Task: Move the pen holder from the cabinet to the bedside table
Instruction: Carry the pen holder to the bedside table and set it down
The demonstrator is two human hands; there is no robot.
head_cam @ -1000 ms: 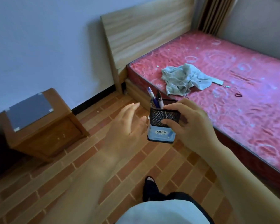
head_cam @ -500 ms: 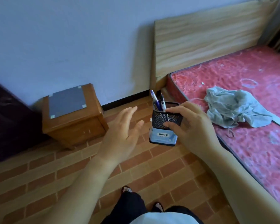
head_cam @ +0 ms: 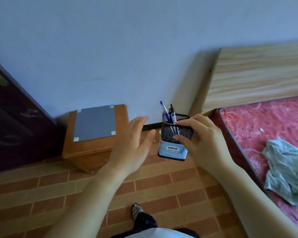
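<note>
A black mesh pen holder point(head_cam: 170, 133) with a pale blue labelled base and a few pens standing in it is held upright in the air by my right hand point(head_cam: 203, 141), fingers wrapped round its right side. To its left my left hand point(head_cam: 132, 146) hovers open, palm towards the holder, not touching it. The bedside table point(head_cam: 93, 145), a small brown wooden one with a grey panel on top, stands on the floor against the wall, left of and beyond my left hand.
A bed with a red patterned mattress point(head_cam: 268, 124) and a wooden headboard point(head_cam: 255, 78) fills the right side, a grey-green cloth point(head_cam: 289, 172) lying on it. A dark door point(head_cam: 12, 121) is at the left. Brick-patterned floor and my foot point(head_cam: 137, 211) are below.
The view has swung left, so the bedside table has come nearer and more central and the bed has slid right. My right hand keeps its hold on the pen holder; my left stays open beside it.
</note>
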